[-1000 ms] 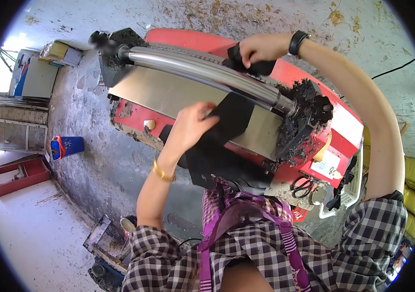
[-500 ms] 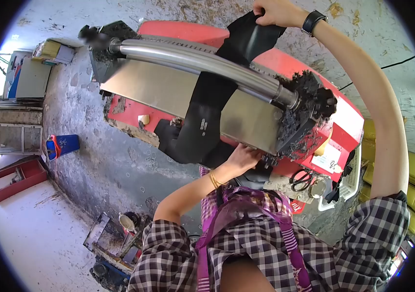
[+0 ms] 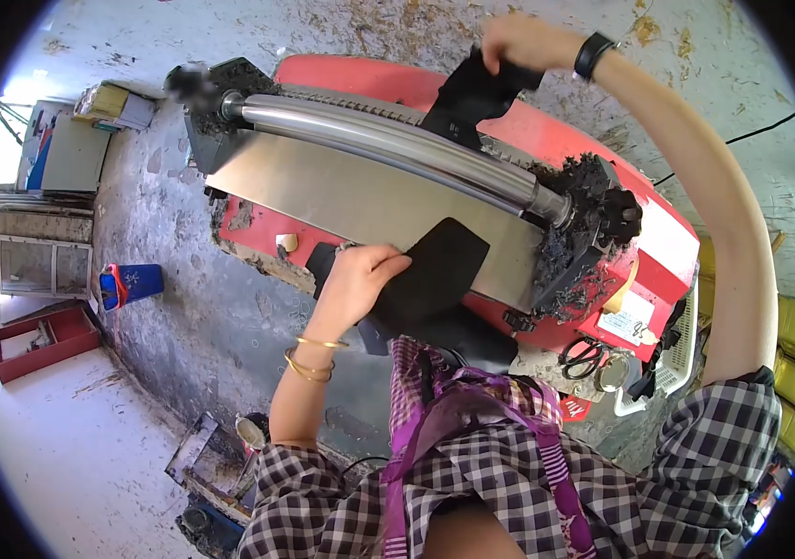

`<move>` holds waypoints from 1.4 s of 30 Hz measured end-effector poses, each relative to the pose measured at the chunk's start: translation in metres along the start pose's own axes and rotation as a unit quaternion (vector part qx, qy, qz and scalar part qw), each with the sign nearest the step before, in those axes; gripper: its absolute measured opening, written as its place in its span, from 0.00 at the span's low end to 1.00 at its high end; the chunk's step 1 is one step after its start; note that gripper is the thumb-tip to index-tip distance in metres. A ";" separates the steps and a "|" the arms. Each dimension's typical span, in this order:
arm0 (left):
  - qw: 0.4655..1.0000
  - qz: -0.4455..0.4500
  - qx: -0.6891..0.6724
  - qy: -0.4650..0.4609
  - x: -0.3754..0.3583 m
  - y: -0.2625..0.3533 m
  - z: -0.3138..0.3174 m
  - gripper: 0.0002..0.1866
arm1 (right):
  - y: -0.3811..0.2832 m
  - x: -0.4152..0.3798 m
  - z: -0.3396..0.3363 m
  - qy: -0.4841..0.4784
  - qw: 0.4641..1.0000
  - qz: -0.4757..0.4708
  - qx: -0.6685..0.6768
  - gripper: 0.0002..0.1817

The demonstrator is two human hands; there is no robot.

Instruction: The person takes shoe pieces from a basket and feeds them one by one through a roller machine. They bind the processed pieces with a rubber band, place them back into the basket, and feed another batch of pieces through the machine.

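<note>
My left hand (image 3: 356, 284), with gold bangles at the wrist, pinches the edge of a flat black material piece (image 3: 439, 265). That piece lies over the front edge of the metal plate (image 3: 323, 191), before the steel roller (image 3: 388, 140). More black material (image 3: 472, 345) hangs below it near my lap. Behind the roller, my right hand (image 3: 528, 45), slightly blurred and wearing a black wristband, is closed on another black material piece (image 3: 481, 98). The lower end of that piece reaches the back of the roller.
The red machine (image 3: 351, 70) has dark scraps heaped at the roller's right end (image 3: 575, 214). Black scissors (image 3: 582, 358) and a round tin (image 3: 613, 374) sit at its right front. A white basket (image 3: 682, 345) stands beyond. A blue bin (image 3: 137, 285) is on the floor at left.
The black piece under the roller has passed out to the back, drawn by my right hand. My left hand has moved left and up and now grips another black piece on the plate.
</note>
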State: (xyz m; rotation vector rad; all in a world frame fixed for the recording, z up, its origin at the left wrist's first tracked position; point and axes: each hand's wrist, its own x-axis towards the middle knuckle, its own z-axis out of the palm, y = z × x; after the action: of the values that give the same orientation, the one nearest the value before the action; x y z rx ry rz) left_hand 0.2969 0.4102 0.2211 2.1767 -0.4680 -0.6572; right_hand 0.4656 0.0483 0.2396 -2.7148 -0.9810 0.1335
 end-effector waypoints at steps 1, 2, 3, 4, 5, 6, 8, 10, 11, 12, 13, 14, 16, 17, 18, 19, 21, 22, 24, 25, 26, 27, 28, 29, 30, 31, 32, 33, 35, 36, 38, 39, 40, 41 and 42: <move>0.999 0.029 0.003 0.026 0.010 0.003 0.000 0.11 | -0.030 0.002 0.002 -0.093 0.993 0.029 0.071 0.11; 0.997 0.055 0.004 0.052 0.020 0.007 0.003 0.12 | -0.043 0.005 0.019 -0.126 0.987 -0.039 0.091 0.10; 0.993 0.081 0.005 0.080 0.028 0.011 0.005 0.13 | -0.056 0.003 0.031 -0.129 0.973 -0.111 0.157 0.10; 0.991 0.087 0.010 0.097 0.035 0.014 0.005 0.12 | -0.062 0.007 0.042 -0.211 0.963 -0.052 0.161 0.11; 0.989 0.092 0.015 0.114 0.042 0.017 0.004 0.11 | -0.064 0.008 0.050 -0.212 0.967 -0.044 0.134 0.11; 0.986 0.099 0.021 0.132 0.045 0.021 0.003 0.11 | -0.062 0.008 0.054 -0.213 0.971 -0.036 0.106 0.13; 0.949 0.186 0.060 0.247 0.025 0.024 -0.005 0.08 | -0.076 0.006 0.041 -0.232 0.966 0.079 0.078 0.16; 0.979 0.145 -0.067 0.129 -0.013 0.021 0.013 0.03 | -0.079 0.002 0.027 -0.193 0.970 0.133 0.066 0.19; 0.974 0.224 -0.020 -0.036 -0.018 0.005 0.032 0.03 | -0.070 -0.002 0.023 -0.147 0.978 0.132 0.067 0.19; 0.943 0.300 -0.053 -0.135 -0.020 -0.016 0.071 0.06 | -0.060 -0.006 0.020 -0.102 0.984 0.130 0.066 0.19; 0.930 0.307 0.032 -0.198 -0.021 -0.034 0.108 0.10 | -0.046 -0.009 0.018 -0.073 0.988 0.127 0.046 0.17; 0.918 0.343 0.131 -0.146 -0.019 -0.055 0.147 0.10 | -0.030 -0.011 0.016 -0.045 0.991 0.125 0.026 0.15; 0.886 0.398 0.202 -0.126 -0.007 -0.063 0.175 0.11 | -0.020 -0.013 0.001 -0.010 0.989 0.149 0.011 0.12; 0.868 0.417 0.219 -0.157 0.005 -0.079 0.190 0.13 | -0.020 -0.012 -0.012 -0.002 0.984 0.174 0.020 0.11; 0.848 0.434 0.237 -0.188 0.014 -0.090 0.198 0.14 | -0.019 -0.011 -0.020 0.008 0.979 0.200 0.028 0.09; 0.853 0.457 0.185 -0.171 0.018 -0.091 0.199 0.11 | -0.007 -0.008 -0.026 0.020 0.985 0.171 0.016 0.11; 0.859 0.463 0.153 -0.153 0.016 -0.095 0.196 0.09 | 0.013 -0.010 -0.033 0.065 0.982 0.174 0.009 0.11; 0.862 0.466 0.139 -0.143 0.015 -0.096 0.191 0.08 | 0.020 -0.008 -0.039 0.089 0.981 0.174 0.007 0.11; 0.856 0.492 0.151 -0.055 0.002 -0.062 0.151 0.09 | 0.039 -0.004 -0.046 0.084 0.981 0.161 -0.062 0.08; 0.861 0.481 0.153 -0.055 -0.010 -0.050 0.133 0.11 | 0.042 -0.004 -0.052 0.089 0.979 0.167 -0.077 0.08; 0.867 0.471 0.153 -0.056 -0.018 -0.038 0.112 0.12 | 0.045 -0.005 -0.057 0.093 0.976 0.174 -0.090 0.09; 0.913 0.391 0.095 -0.070 -0.025 -0.024 0.081 0.14 | 0.050 -0.008 -0.058 0.101 0.978 0.167 -0.072 0.15; 0.949 0.303 0.035 -0.083 -0.031 -0.010 0.051 0.16 | 0.056 -0.010 -0.052 0.078 0.983 0.146 -0.074 0.16; 0.979 0.202 0.006 -0.031 -0.033 0.006 0.031 0.15 | 0.063 -0.010 -0.045 0.055 0.988 0.122 -0.076 0.17; 0.994 0.102 -0.024 0.024 -0.030 0.017 0.015 0.15 | 0.065 -0.008 -0.038 0.034 0.991 0.098 -0.081 0.18; 0.999 0.006 -0.031 -0.016 -0.025 0.018 -0.002 0.15 | 0.047 -0.006 -0.021 0.127 0.990 -0.052 -0.043 0.11; 0.994 -0.089 -0.039 -0.057 -0.017 0.017 -0.012 0.16 | 0.046 -0.005 0.003 0.082 0.994 -0.063 0.042 0.07; 0.999 -0.038 -0.030 -0.006 -0.004 0.012 -0.007 0.16 | -0.002 -0.003 0.000 -0.029 0.999 -0.022 0.032 0.05; 0.998 0.014 -0.002 0.053 0.021 0.013 0.002 0.16 | -0.045 0.003 0.025 -0.141 0.978 -0.091 0.121 0.09; 0.998 0.019 0.018 0.061 0.033 0.022 0.000 0.16 | -0.058 0.003 0.036 -0.162 0.969 -0.111 0.148 0.09; 0.987 0.077 0.028 0.135 0.037 0.024 -0.001 0.15 | -0.080 0.008 0.035 -0.292 0.952 0.048 0.073 0.13; 0.971 0.127 0.018 0.200 0.033 0.020 -0.001 0.14 | -0.081 0.007 0.034 -0.282 0.954 0.070 0.072 0.15; 0.949 0.175 0.010 0.262 0.028 0.016 0.000 0.12 | -0.081 0.004 0.036 -0.271 0.955 0.091 0.075 0.17; 0.926 0.231 0.111 0.276 0.011 0.028 -0.004 0.08 | -0.080 0.000 0.036 -0.259 0.956 0.114 0.078 0.19; 0.963 0.211 0.042 0.161 -0.005 0.027 0.008 0.06 | -0.073 -0.003 0.035 -0.209 0.968 0.116 0.080 0.20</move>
State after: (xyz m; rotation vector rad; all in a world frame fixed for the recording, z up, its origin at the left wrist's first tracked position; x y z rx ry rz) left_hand 0.2851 0.3922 0.2395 2.1127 -0.7645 -0.0498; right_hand 0.4126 0.1073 0.2256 -2.6911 -0.7029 0.8188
